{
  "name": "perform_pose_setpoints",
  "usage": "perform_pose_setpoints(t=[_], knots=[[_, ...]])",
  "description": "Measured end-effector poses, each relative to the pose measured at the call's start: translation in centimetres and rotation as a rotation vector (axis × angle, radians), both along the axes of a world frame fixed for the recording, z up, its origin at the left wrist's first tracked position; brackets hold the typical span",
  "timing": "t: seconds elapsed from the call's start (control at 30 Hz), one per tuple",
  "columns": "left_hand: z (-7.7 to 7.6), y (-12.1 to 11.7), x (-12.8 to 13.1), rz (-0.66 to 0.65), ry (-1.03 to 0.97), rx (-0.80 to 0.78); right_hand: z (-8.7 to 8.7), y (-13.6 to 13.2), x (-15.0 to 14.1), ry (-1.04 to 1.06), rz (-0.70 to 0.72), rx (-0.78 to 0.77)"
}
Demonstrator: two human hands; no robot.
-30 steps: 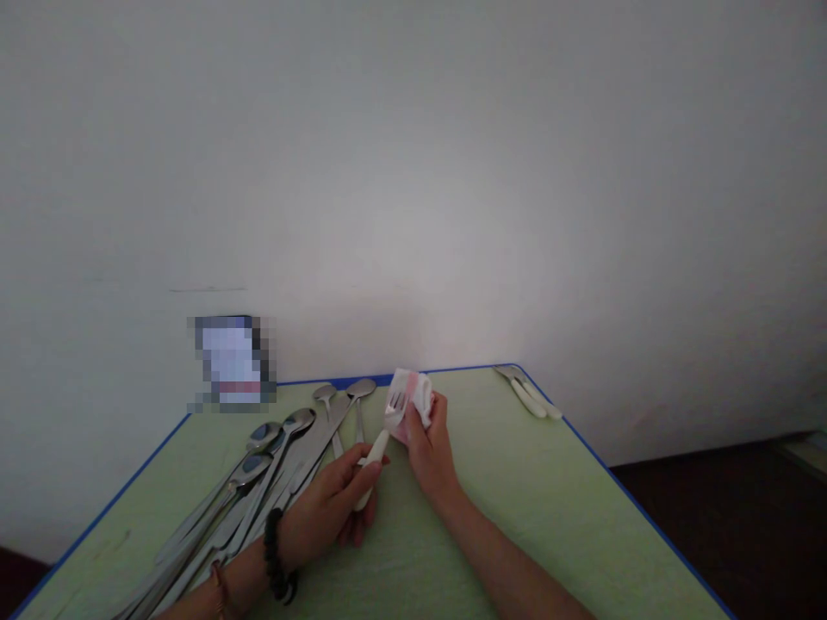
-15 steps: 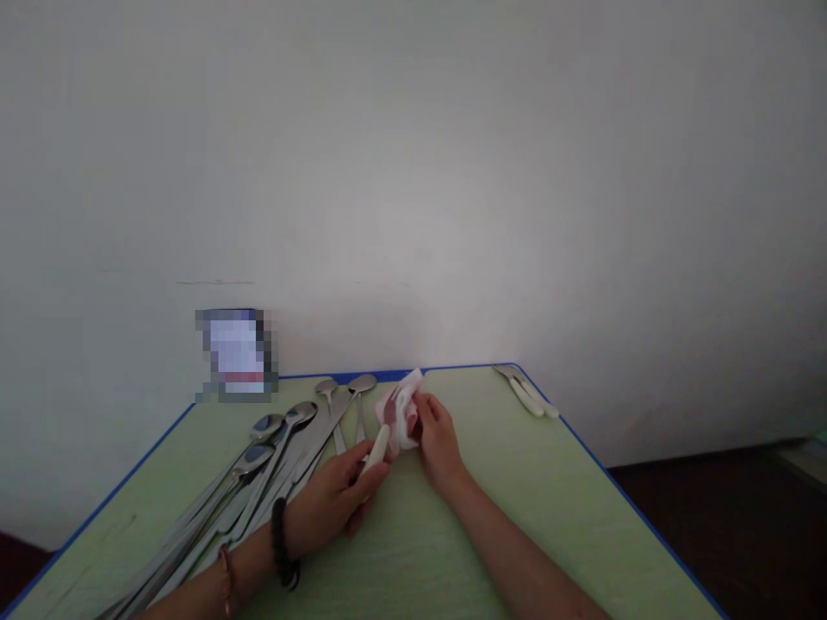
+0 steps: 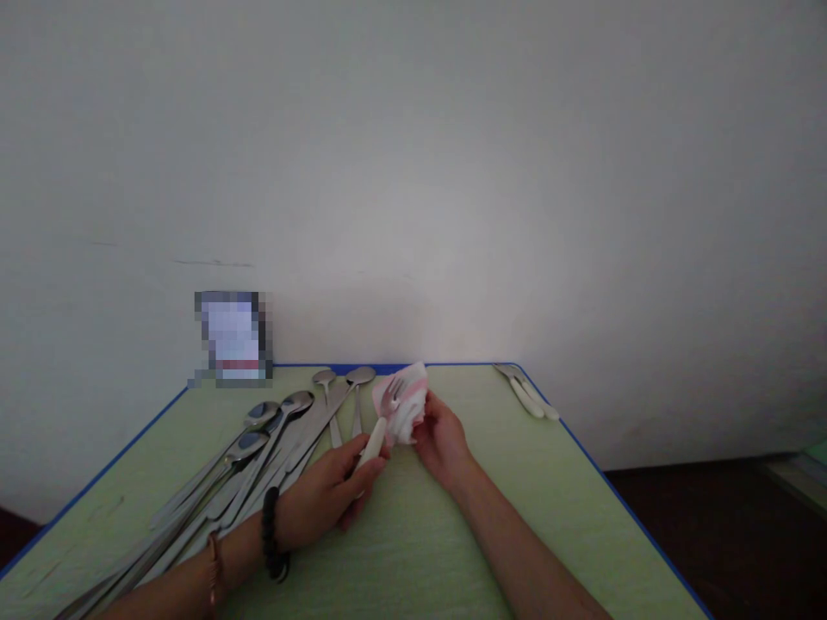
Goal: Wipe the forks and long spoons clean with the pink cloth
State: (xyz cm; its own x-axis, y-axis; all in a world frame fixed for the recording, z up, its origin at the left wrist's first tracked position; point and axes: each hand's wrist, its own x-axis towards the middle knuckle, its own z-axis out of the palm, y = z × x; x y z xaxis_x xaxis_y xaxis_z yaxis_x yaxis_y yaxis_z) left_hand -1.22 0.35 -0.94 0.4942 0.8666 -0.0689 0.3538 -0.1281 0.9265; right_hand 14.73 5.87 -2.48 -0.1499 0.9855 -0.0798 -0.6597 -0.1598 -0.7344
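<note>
My left hand [image 3: 345, 482] is closed around the pale handle of a fork [image 3: 373, 445], whose metal tines point up and away from me. Behind the tines is a crumpled pink-and-white cloth [image 3: 408, 418], perhaps a paper napkin. My right hand [image 3: 443, 439] grips that cloth from the right side, its fingertips partly hidden behind it. The fork's head lies against the cloth or just in front of it. Left of my left hand, several metal spoons [image 3: 297, 403] and other long flat-handled cutlery lie in a spread pile, partly covered by my left forearm.
Two pale-handled pieces of cutlery [image 3: 526, 398], at least one a fork, lie at the far right corner. A blurred-out device with a lit screen [image 3: 233, 336] leans on the wall at the far left. The green table [image 3: 517, 508] has a blue edge and meets the wall.
The cloth has opened out from around the fork's head, so the tines now show. My right hand has turned slightly with it. The view has shifted a little.
</note>
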Motion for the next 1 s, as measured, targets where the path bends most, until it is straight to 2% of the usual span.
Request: perform_pose_setpoints(t=[0.27, 0.43, 0.73, 1.0], knots=[[0.2, 0.0, 0.1, -0.020, 0.002, 0.011, 0.1, -0.3, -0.3, -0.128, -0.048, 0.040], [0.0, 0.0, -0.1, -0.046, 0.034, 0.021, -0.1, -0.2, -0.3, -0.200, 0.033, 0.136], [0.0, -0.2, -0.3, -0.057, 0.100, 0.028, 0.0, -0.5, -0.3, -0.209, 0.161, 0.140], [0.6, 0.0, -0.2, -0.085, 0.169, 0.075, -1.0, 0.0, -0.2, -0.349, 0.055, 0.124]])
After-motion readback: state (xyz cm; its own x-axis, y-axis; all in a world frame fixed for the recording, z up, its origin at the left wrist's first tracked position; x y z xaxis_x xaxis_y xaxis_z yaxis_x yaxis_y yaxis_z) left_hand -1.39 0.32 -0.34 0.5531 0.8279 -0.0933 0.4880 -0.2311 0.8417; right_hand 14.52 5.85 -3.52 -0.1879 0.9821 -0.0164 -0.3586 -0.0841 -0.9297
